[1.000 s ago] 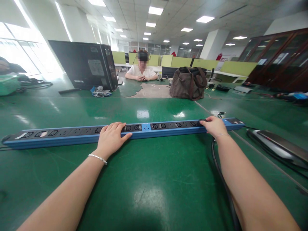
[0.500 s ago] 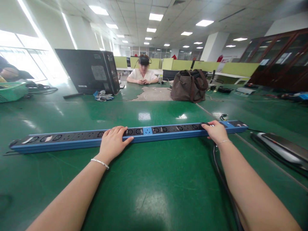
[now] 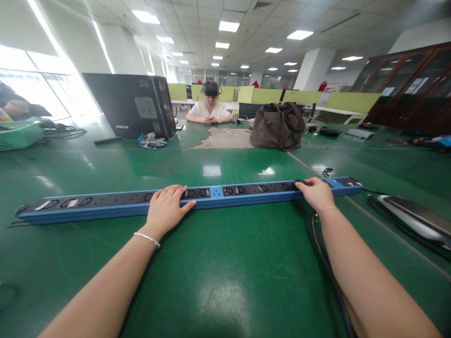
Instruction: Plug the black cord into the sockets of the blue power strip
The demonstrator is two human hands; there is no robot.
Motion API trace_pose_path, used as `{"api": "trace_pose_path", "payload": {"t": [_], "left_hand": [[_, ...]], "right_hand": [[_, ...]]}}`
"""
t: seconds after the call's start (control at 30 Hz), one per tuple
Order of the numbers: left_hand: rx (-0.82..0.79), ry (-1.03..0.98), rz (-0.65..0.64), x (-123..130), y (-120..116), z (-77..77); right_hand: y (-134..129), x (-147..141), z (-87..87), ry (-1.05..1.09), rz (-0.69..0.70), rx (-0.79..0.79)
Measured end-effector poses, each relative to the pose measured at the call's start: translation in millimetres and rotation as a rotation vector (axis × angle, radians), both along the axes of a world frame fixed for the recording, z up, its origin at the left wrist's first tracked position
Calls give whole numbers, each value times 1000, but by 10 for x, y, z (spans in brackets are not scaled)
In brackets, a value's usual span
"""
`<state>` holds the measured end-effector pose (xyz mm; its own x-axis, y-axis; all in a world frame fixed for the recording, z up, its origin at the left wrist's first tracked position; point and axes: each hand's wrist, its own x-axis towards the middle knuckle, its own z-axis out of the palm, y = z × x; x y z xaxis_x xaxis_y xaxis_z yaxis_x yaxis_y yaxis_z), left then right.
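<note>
Power strip [image 3: 243,195], long and blue-edged, and it's stretched right across the middle of the frame in the head view, lying on the green tabletop [image 3: 229,253] with its row of sockets facing up! Its left end sits slightly lower in the picture than its right, and one bright blue socket [image 3: 216,191] stands out near the centre.

Just left of centre, the left hand [image 3: 168,204] lies palm down across the strip, fingers close together on the black top, thumb held wide of them along the near edge. Over to right of centre, the right hand [image 3: 317,193] has a narrow pinch on a black plug [image 3: 300,182], right at the strip's upper face; whether it sits in a socket, the fingers hide. A black cable [image 3: 326,263] shows below that hand and runs down to the bottom edge, beside the forearm.

Look to the upper left: a black computer case [image 3: 128,105], with gloves [image 3: 152,140] at its foot. Upper centre, a person [image 3: 209,112] in white sits with hands together, and a brown bag [image 3: 276,124] stands just right of them.
</note>
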<state>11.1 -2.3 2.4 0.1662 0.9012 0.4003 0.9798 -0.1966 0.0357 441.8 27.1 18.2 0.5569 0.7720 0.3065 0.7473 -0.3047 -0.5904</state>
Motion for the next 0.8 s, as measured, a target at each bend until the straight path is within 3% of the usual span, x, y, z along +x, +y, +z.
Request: {"api": "trace_pose_path", "payload": {"t": [0.57,0.8], "left_hand": [[-2,16,-13,-15,-2,-2],[0,12,-13,-6,1,2]], "right_hand": [[21,30,9,-34,11,4],[47,102,12,93,-18,139]]}}
